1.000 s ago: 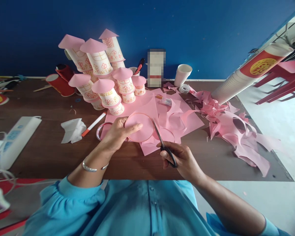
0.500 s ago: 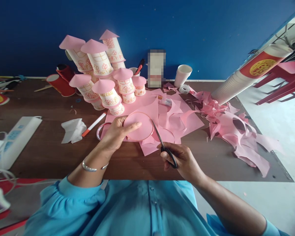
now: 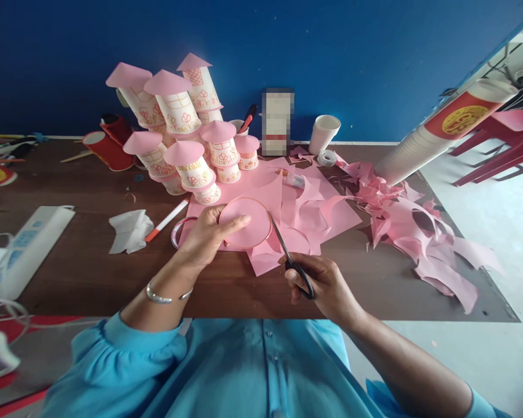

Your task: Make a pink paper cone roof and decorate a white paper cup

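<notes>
A round pink paper disc (image 3: pixel 248 229) with a darker outline is pinched in my left hand (image 3: pixel 209 235), thumb on top. My right hand (image 3: pixel 320 284) grips black-handled scissors (image 3: pixel 285 247); their blades point up and left, with the tip at the disc's right edge. Beneath and beyond the disc lie pink paper sheets (image 3: pixel 335 223) and cut pieces. Behind my left hand stand several paper-cup towers (image 3: pixel 192 165) with pink cone roofs and drawn flowers.
Pink scraps (image 3: pixel 440 238) spread at the right, beside a leaning stack of cups (image 3: pixel 414 151). A white cup (image 3: pixel 325 133) and tape roll (image 3: pixel 327 158) stand near the wall. Left are a marker (image 3: pixel 168 219), tissue (image 3: pixel 131 231) and power strip (image 3: pixel 35 252).
</notes>
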A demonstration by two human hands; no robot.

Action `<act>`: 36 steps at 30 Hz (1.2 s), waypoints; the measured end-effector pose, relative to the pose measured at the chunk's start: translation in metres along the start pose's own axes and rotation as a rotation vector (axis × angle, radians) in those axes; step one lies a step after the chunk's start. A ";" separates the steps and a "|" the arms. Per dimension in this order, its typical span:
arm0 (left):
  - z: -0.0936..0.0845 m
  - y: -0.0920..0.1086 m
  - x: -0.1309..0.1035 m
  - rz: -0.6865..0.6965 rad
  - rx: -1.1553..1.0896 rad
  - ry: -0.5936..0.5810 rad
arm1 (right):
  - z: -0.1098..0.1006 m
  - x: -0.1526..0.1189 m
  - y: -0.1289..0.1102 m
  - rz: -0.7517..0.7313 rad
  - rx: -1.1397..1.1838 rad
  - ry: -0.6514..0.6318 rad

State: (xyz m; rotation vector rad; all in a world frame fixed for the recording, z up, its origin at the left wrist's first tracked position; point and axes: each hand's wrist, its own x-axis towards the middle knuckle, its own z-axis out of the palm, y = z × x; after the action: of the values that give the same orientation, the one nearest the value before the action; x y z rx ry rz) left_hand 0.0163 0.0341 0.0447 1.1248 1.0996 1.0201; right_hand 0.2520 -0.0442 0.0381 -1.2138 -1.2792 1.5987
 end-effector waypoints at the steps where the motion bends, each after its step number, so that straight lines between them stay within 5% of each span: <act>1: 0.000 0.001 0.000 -0.001 0.008 -0.009 | 0.000 0.000 -0.001 0.008 -0.004 0.000; 13: 0.000 0.004 -0.001 -0.085 0.048 -0.064 | -0.001 0.002 -0.004 0.014 -0.033 -0.008; 36: -0.001 0.001 0.000 0.023 0.042 -0.005 | 0.000 0.000 -0.006 0.041 -0.033 0.004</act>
State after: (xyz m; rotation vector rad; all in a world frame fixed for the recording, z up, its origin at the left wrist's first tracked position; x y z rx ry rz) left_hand 0.0152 0.0342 0.0453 1.1751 1.1105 1.0159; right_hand 0.2516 -0.0431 0.0435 -1.2699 -1.2909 1.6092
